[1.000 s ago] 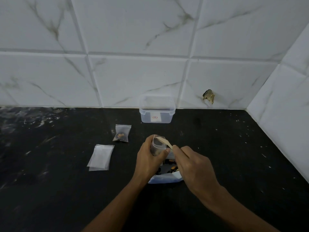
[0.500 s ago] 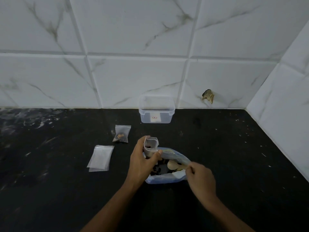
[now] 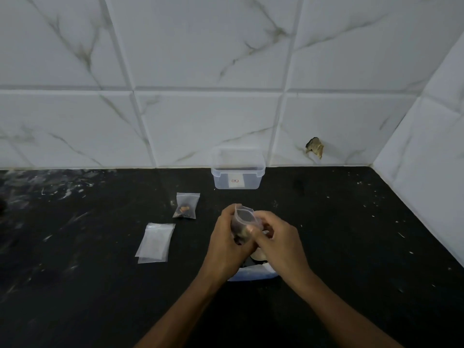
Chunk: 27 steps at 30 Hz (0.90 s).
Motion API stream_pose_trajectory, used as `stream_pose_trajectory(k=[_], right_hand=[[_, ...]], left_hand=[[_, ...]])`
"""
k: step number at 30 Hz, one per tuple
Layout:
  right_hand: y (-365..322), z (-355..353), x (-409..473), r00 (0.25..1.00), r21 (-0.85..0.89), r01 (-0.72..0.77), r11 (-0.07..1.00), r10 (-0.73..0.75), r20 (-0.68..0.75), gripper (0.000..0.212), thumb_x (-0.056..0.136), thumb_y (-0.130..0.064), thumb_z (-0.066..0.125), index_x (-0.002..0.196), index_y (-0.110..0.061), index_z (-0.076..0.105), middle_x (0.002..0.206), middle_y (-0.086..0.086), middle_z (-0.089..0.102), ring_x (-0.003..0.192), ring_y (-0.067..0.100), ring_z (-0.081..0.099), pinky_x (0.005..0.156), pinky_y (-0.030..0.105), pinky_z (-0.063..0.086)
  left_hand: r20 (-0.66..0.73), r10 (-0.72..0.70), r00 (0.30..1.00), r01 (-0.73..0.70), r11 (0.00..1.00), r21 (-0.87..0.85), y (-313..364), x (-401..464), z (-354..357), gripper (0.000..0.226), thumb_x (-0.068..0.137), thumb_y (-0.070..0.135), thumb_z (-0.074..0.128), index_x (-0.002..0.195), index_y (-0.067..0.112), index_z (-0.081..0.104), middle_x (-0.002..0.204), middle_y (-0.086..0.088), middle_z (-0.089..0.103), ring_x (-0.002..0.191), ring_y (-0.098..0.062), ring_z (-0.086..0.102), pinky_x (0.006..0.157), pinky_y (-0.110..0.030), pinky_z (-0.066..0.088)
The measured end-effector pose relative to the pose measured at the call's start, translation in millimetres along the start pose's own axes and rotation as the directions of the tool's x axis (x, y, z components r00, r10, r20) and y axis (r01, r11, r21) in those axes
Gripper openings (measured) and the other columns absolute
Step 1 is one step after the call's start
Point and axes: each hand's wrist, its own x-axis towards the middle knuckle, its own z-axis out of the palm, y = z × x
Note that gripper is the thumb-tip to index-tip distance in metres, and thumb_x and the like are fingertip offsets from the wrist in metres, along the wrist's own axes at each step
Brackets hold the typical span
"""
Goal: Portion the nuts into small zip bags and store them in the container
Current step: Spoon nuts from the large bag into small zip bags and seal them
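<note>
Both hands hold a small clear zip bag (image 3: pixel 243 216) upright above the black counter, its mouth open and nuts dark at its bottom. My left hand (image 3: pixel 227 243) grips it from the left; my right hand (image 3: pixel 278 241) pinches its right side. Under the hands lies the larger bag of nuts (image 3: pixel 253 273), mostly hidden, with a pale wooden spoon (image 3: pixel 258 256) resting in it. A filled zip bag (image 3: pixel 186 205) lies further back to the left. A clear plastic container (image 3: pixel 237 170) stands open against the wall.
A stack of empty zip bags (image 3: pixel 155 242) lies left of my hands. White marble-look tiles rise behind the counter and along the right side, meeting in a corner. A chipped hole (image 3: pixel 315 147) marks the back wall.
My right hand put the wooden spoon down in the big nut bag, then came back up to take hold of the small zip bag with my left hand.
</note>
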Motion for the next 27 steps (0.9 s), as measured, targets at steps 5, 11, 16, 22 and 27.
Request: stream_pose_trajectory(k=[5, 11, 16, 22, 27], right_hand=[[6, -21, 14, 0.994, -0.051, 0.107, 0.993, -0.106, 0.015, 0.015, 0.091, -0.012, 0.063, 0.083, -0.023, 0.069, 0.076, -0.009, 0.068, 0.074, 0.002, 0.063, 0.065, 0.012, 0.045], [3, -33, 28, 0.977, 0.022, 0.123, 0.992, -0.125, 0.175, 0.013, 0.091, -0.012, 0.064, 0.091, -0.022, 0.072, 0.082, -0.005, 0.071, 0.077, 0.007, 0.067, 0.072, 0.023, 0.054], [-2, -30, 31, 0.971, -0.054, 0.176, 0.983, -0.165, 0.171, 0.011, 0.086, -0.011, 0.068, 0.088, -0.022, 0.072, 0.08, -0.01, 0.068, 0.08, 0.002, 0.064, 0.071, 0.015, 0.05], [-6, -28, 31, 0.974, -0.053, 0.194, 0.98, -0.186, 0.13, 0.01, 0.086, -0.009, 0.068, 0.083, -0.018, 0.074, 0.076, -0.011, 0.069, 0.077, 0.0, 0.063, 0.068, 0.01, 0.047], [-6, -28, 31, 0.973, -0.045, 0.176, 0.983, -0.167, 0.162, 0.011, 0.086, -0.01, 0.069, 0.087, -0.021, 0.071, 0.081, -0.011, 0.069, 0.082, -0.001, 0.064, 0.072, 0.01, 0.048]], left_hand=[[0.119, -0.077, 0.99, 0.099, 0.977, -0.191, 11, 6, -22, 0.03, 0.091, 0.006, 0.063, 0.118, 0.019, 0.058, 0.11, -0.005, 0.069, 0.103, -0.019, 0.066, 0.084, -0.028, 0.056], [0.074, -0.055, 0.996, 0.069, 0.975, -0.21, 11, 19, -33, 0.007, 0.091, 0.02, 0.064, 0.088, 0.017, 0.069, 0.088, -0.003, 0.068, 0.087, -0.021, 0.064, 0.085, -0.042, 0.053], [0.013, -0.042, 0.999, 0.043, 0.989, -0.144, 15, 21, -27, 0.017, 0.093, 0.007, 0.062, 0.08, 0.016, 0.067, 0.074, 0.004, 0.067, 0.074, -0.012, 0.063, 0.073, -0.031, 0.054], [0.086, -0.008, 0.996, 0.012, 0.999, -0.048, 17, 22, -29, 0.011, 0.092, 0.009, 0.064, 0.088, 0.018, 0.068, 0.085, -0.004, 0.071, 0.083, -0.017, 0.069, 0.077, -0.03, 0.057], [0.069, 0.01, 0.998, -0.01, 1.0, 0.003, 18, 24, -30, 0.011, 0.091, 0.009, 0.066, 0.087, 0.019, 0.07, 0.084, -0.003, 0.072, 0.081, -0.015, 0.069, 0.076, -0.028, 0.057]])
